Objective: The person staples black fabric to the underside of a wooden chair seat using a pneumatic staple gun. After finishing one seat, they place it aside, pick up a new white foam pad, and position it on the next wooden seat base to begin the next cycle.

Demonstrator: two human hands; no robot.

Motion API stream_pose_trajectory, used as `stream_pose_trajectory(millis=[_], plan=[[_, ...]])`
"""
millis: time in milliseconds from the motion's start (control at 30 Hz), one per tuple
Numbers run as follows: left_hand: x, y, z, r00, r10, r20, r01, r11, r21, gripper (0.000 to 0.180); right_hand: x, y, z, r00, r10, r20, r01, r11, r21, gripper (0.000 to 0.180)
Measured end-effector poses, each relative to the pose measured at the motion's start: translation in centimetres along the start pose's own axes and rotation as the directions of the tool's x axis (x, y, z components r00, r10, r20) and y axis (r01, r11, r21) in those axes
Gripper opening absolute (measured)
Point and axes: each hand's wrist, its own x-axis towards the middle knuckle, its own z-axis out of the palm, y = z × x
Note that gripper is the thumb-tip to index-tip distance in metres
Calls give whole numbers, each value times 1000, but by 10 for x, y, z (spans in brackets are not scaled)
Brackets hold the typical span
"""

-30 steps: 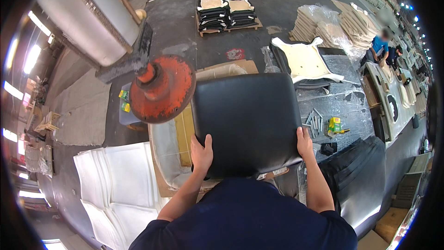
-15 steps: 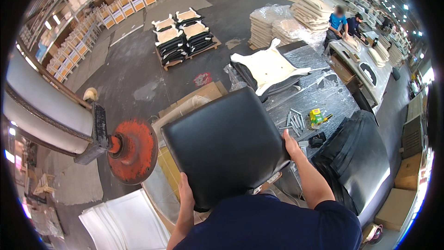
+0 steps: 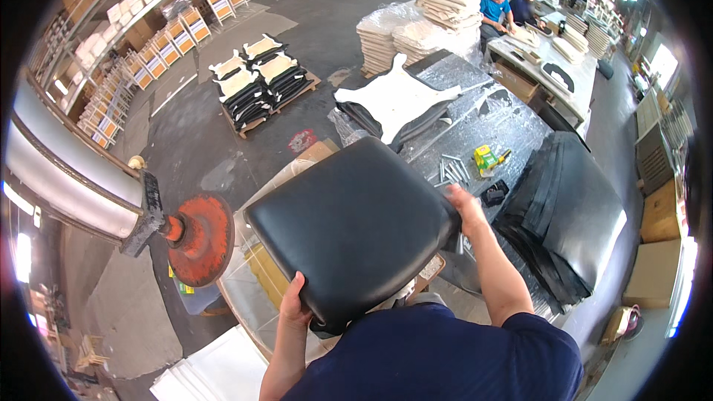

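Observation:
A black padded seat cushion (image 3: 349, 223) with a smooth cover and rounded corners is held up in front of my body, slightly tilted. My left hand (image 3: 295, 301) grips its near left corner, thumb against the side and the other fingers hidden beneath. My right hand (image 3: 466, 208) holds the right side near the edge, its fingers slightly blurred. The cushion's underside is hidden. Just beyond its far right edge, a stack of black covered seats with a cream underside (image 3: 397, 100) on top lies on the plastic-wrapped table (image 3: 475, 119).
Metal rods (image 3: 453, 169), a yellow-green box (image 3: 486, 160) and black sheets (image 3: 564, 215) lie on the right. An orange-red disc (image 3: 200, 240) on a machine arm stands at left. White sheets (image 3: 215, 367) lie lower left. Two people work at a far table (image 3: 549, 59); a loaded pallet (image 3: 293, 96) stands beyond.
The cushion has tilted and turned a little, its right side now lower. My right hand has shifted along that side. The whole view has swung slightly to the right.

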Motion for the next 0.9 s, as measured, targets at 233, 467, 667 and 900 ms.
stream_pose_trajectory(millis=[233,467,667,900], plan=[[-11,-23,27,993,67,102,-62,996,-58,69,-120,79,-34,965,254,-73,-227,939,257,80],[-3,-34,50,989,77,128,-79,997,10,75,-155,96,86,943,223,248,-333,680,653,76],[28,-24,49,959,91,268,-67,993,-98,84,-123,68,85,946,289,148,-316,715,623,69],[143,-33,76,887,425,-179,-266,789,554,80,-30,33,39,983,177,52,-171,771,614,78]])
